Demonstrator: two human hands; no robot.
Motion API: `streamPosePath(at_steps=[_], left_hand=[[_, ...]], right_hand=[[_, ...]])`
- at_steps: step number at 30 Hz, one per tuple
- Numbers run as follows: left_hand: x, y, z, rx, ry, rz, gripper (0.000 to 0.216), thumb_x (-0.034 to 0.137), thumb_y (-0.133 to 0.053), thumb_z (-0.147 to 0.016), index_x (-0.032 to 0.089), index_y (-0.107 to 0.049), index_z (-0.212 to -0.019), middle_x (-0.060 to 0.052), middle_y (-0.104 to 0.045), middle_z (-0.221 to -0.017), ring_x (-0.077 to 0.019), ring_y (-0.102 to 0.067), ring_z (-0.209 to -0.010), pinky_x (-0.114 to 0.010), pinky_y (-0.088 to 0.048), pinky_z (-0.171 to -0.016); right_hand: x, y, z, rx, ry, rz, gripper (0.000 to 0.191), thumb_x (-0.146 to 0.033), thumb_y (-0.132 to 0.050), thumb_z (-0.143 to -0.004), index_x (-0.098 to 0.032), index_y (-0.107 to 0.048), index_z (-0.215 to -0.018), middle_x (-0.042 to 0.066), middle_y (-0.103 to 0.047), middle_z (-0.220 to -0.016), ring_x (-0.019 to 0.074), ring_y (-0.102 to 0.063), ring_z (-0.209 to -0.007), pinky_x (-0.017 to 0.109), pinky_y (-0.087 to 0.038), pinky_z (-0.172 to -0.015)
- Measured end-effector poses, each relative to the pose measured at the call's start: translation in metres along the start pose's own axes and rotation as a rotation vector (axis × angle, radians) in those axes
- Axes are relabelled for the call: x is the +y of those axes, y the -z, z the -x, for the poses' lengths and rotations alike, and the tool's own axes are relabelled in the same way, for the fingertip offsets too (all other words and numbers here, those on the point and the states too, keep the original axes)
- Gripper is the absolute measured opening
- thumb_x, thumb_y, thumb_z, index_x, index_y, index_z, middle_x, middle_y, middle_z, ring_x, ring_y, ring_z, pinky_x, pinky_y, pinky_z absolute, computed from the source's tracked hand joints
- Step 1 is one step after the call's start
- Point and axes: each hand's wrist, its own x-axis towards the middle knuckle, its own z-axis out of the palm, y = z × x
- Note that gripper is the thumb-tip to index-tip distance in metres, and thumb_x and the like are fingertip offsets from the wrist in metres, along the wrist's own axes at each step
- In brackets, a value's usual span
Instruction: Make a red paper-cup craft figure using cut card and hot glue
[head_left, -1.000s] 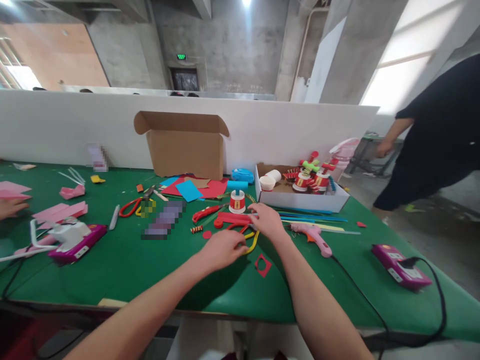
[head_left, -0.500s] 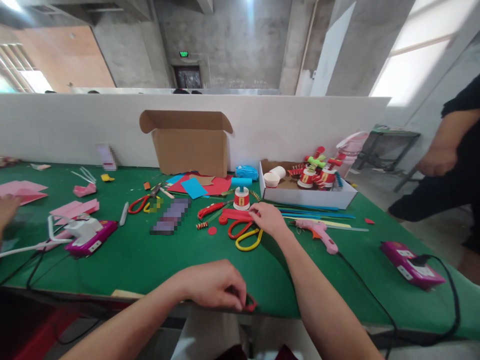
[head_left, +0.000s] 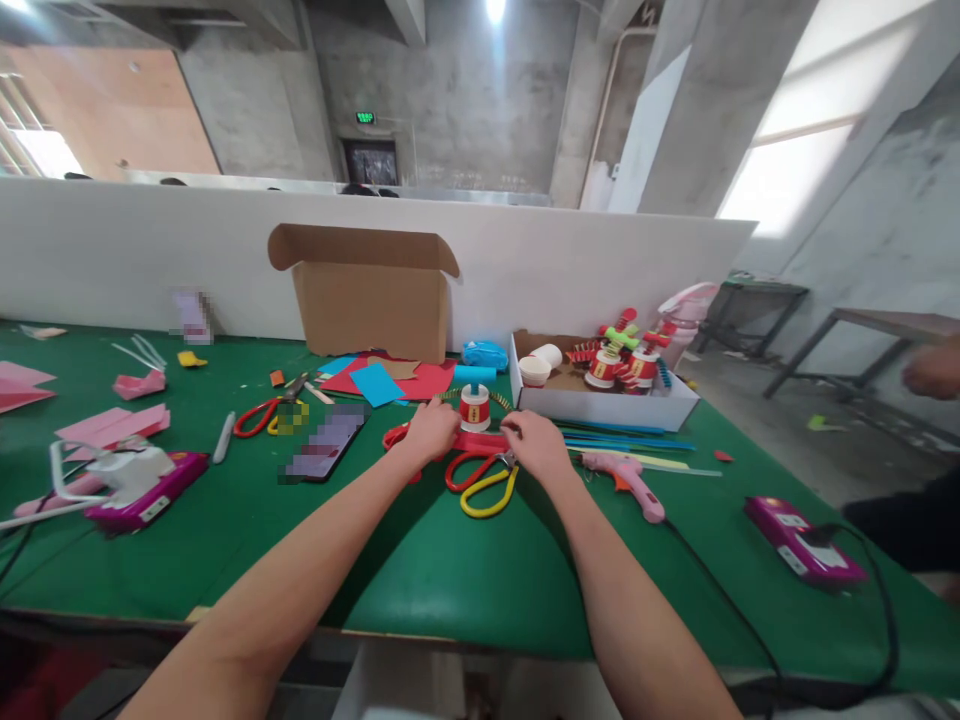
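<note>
A red-and-white paper cup [head_left: 475,408] stands upside down with a blue piece on top and folded-paper spring arms [head_left: 500,402] at its sides. My left hand [head_left: 433,432] is at the cup's left, fingers curled together; what they hold is hidden. My right hand [head_left: 536,445] is at its right, thumb and fingers pinched by the end of a red strip [head_left: 481,441]; I cannot make out what is between them. Red-and-yellow-handled scissors [head_left: 487,490] lie just in front. A red-handled tool [head_left: 395,436] is partly behind my left hand.
A white box [head_left: 607,407] holds paper cups and finished cup figures. Right of my hands lie a pink glue gun [head_left: 626,480] and a purple power strip [head_left: 804,540]. Leftward are a phone [head_left: 328,445], second scissors [head_left: 259,417] and another power strip [head_left: 150,500]. Coloured paper [head_left: 377,384] lies behind.
My left hand has moved from the table's front edge forward to the cup's left side. My right hand stays near the strip. The person at the right has moved farther out of view.
</note>
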Motion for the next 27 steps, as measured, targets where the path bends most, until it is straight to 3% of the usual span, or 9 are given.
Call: streamPosePath(at_steps=[3, 6, 8, 11, 15, 17, 21, 24, 27], left_hand=[[0.006, 0.009, 0.009, 0.049, -0.041, -0.029, 0.024, 0.015, -0.042, -0.084, 0.016, -0.066, -0.085, -0.014, -0.064, -0.095, -0.0270, -0.049, -0.101, -0.040, -0.038, -0.084], [0.013, 0.031, 0.023, 0.238, -0.158, -0.160, 0.030, 0.012, -0.032, -0.088, 0.015, -0.062, -0.090, -0.015, -0.063, -0.092, -0.0268, -0.047, -0.099, -0.042, -0.035, -0.085], [0.017, 0.045, 0.030, 0.297, -0.204, -0.219, 0.033, 0.012, -0.028, -0.090, 0.014, -0.061, -0.090, -0.015, -0.062, -0.090, -0.0262, -0.048, -0.096, -0.041, -0.034, -0.085], [0.018, 0.055, 0.030, 0.307, -0.183, -0.219, 0.033, 0.012, -0.028, -0.090, 0.012, -0.060, -0.094, -0.016, -0.063, -0.091, -0.0268, -0.050, -0.094, -0.042, -0.034, -0.084], [0.011, 0.040, 0.014, 0.051, -0.009, -0.133, 0.026, 0.015, -0.039, -0.087, 0.013, -0.065, -0.087, -0.016, -0.066, -0.090, -0.0283, -0.053, -0.096, -0.042, -0.036, -0.082], [0.009, 0.026, 0.007, 0.009, 0.021, -0.125, 0.019, 0.019, -0.048, -0.084, 0.014, -0.066, -0.083, -0.017, -0.067, -0.093, -0.0298, -0.054, -0.098, -0.042, -0.038, -0.081], [0.006, 0.008, 0.005, 0.009, 0.028, -0.122, 0.015, 0.017, -0.053, -0.081, 0.014, -0.066, -0.086, -0.015, -0.067, -0.098, -0.0302, -0.053, -0.101, -0.041, -0.038, -0.080], [0.008, 0.013, 0.009, 0.020, 0.001, -0.124, 0.020, 0.010, -0.045, -0.083, 0.014, -0.065, -0.085, -0.013, -0.068, -0.093, -0.0270, -0.054, -0.098, -0.040, -0.037, -0.080], [0.016, 0.031, 0.015, 0.206, -0.049, -0.180, 0.027, 0.008, -0.037, -0.086, 0.014, -0.062, -0.096, -0.015, -0.067, -0.093, -0.0267, -0.054, -0.097, -0.043, -0.036, -0.083]], right_hand=[[0.003, 0.003, -0.001, 0.122, -0.026, -0.055, 0.024, -0.028, -0.045, -0.089, -0.019, -0.063, -0.103, 0.008, -0.064, -0.100, 0.0191, -0.057, -0.092, 0.029, -0.039, -0.079], [-0.004, 0.005, 0.001, 0.245, 0.096, -0.117, 0.039, -0.038, -0.054, -0.085, -0.017, -0.056, -0.118, 0.011, -0.059, -0.115, 0.0234, -0.051, -0.106, 0.034, -0.036, -0.090], [-0.010, 0.005, 0.003, 0.276, 0.200, -0.141, 0.047, -0.041, -0.057, -0.082, -0.018, -0.053, -0.123, 0.012, -0.057, -0.120, 0.0246, -0.048, -0.111, 0.036, -0.032, -0.096], [-0.013, 0.003, 0.004, 0.272, 0.234, -0.152, 0.043, -0.038, -0.054, -0.085, -0.018, -0.052, -0.123, 0.012, -0.057, -0.119, 0.0245, -0.047, -0.112, 0.038, -0.030, -0.098], [-0.005, 0.004, 0.002, 0.342, 0.101, -0.161, 0.035, -0.032, -0.044, -0.090, -0.015, -0.055, -0.119, 0.013, -0.059, -0.115, 0.0238, -0.049, -0.109, 0.036, -0.033, -0.095], [-0.001, 0.005, 0.001, 0.385, 0.046, -0.176, 0.033, -0.030, -0.043, -0.090, -0.015, -0.057, -0.116, 0.013, -0.060, -0.112, 0.0240, -0.051, -0.106, 0.035, -0.035, -0.094], [0.001, 0.005, 0.001, 0.394, 0.050, -0.198, 0.027, -0.026, -0.046, -0.088, -0.015, -0.061, -0.108, 0.012, -0.064, -0.105, 0.0236, -0.054, -0.099, 0.035, -0.037, -0.091], [-0.001, 0.002, 0.000, 0.405, 0.093, -0.211, 0.025, -0.026, -0.050, -0.086, -0.014, -0.063, -0.104, 0.011, -0.064, -0.104, 0.0232, -0.055, -0.099, 0.034, -0.039, -0.091], [-0.005, -0.001, 0.000, 0.426, 0.161, -0.219, 0.031, -0.032, -0.055, -0.084, -0.016, -0.062, -0.109, 0.012, -0.063, -0.108, 0.0255, -0.054, -0.101, 0.037, -0.040, -0.091]])
